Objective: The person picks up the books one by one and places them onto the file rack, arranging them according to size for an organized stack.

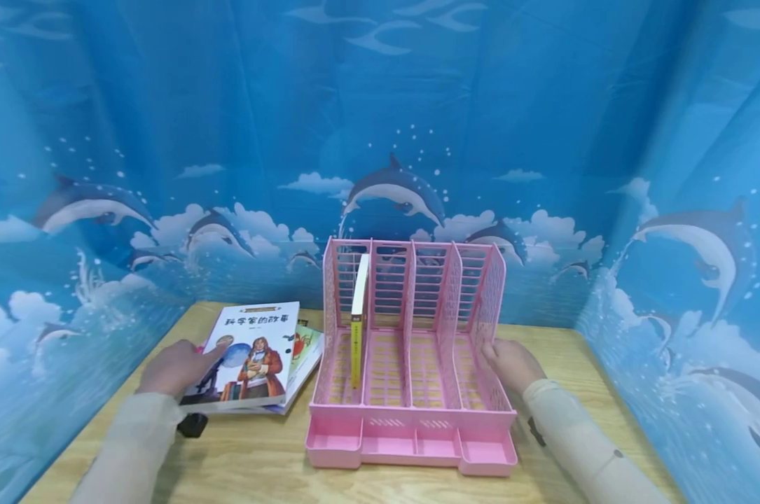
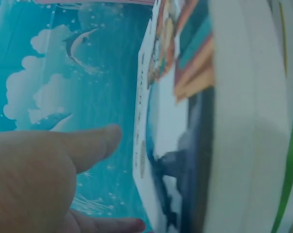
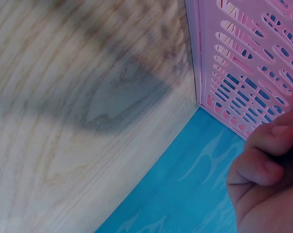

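Note:
A white-covered book (image 1: 253,360) with a figure in a brown coat lies on top of a small pile at the left of the table. At its left edge is my left hand (image 1: 176,367), thumb extended over the cover; in the left wrist view the thumb and a finger are straight beside the book. A pink book rack (image 1: 411,413) stands in the middle, with one yellow-spined book (image 1: 357,336) upright in its leftmost slot. My right hand (image 1: 513,362) holds the rack's right side wall; curled fingers (image 3: 263,165) show against the slotted panel in the right wrist view.
Under the white book, a green-covered book (image 1: 307,350) sticks out to the right. Shallow pink trays (image 1: 439,444) run along the rack's front. A blue dolphin-print curtain (image 1: 279,140) surrounds the wooden table (image 1: 253,462) at the back and sides.

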### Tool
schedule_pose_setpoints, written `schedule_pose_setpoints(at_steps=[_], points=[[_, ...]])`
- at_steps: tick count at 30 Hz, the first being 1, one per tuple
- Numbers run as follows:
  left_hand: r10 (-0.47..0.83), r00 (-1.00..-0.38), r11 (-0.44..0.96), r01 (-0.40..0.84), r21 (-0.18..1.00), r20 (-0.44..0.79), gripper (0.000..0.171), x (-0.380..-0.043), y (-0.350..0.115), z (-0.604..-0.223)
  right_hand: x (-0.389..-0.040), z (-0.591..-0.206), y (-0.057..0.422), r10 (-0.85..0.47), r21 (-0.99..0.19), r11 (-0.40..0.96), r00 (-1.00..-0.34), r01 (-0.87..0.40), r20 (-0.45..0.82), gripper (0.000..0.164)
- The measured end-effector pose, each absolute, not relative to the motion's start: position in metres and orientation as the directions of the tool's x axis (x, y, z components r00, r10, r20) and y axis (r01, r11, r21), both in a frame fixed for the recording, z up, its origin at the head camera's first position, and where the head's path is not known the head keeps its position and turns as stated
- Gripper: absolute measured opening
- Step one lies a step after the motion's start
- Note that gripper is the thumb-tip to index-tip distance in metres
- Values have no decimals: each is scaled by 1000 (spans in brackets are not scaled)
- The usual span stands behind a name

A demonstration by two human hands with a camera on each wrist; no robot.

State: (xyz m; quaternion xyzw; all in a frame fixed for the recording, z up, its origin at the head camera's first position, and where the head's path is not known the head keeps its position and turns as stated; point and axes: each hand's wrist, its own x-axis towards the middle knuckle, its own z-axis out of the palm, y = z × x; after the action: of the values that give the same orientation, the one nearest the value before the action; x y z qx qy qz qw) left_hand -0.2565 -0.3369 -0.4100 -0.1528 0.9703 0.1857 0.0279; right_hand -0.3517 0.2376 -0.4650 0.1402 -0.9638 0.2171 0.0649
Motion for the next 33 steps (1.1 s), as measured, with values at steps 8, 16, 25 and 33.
schedule_pose_setpoints(at_steps=[8, 16, 25, 33], points=[[-311, -929, 858, -365, 362, -200, 104, -261, -342, -423, -350, -464, 236, -246, -407, 860, -949, -308, 198, 41], [-316, -932, 861, -360, 359, -178, 103, -264, -341, -429, -350, -465, 238, -239, -413, 858, -950, -304, 203, 43], [-319, -926, 828, -376, 416, -202, 108, -264, -340, -431, -349, -464, 238, -228, -431, 855, -955, -289, 189, 44], [-275, -941, 831, -335, 444, -196, 98, -263, -345, -430, -349, -462, 237, -221, -423, 863, -959, -278, 179, 43]])
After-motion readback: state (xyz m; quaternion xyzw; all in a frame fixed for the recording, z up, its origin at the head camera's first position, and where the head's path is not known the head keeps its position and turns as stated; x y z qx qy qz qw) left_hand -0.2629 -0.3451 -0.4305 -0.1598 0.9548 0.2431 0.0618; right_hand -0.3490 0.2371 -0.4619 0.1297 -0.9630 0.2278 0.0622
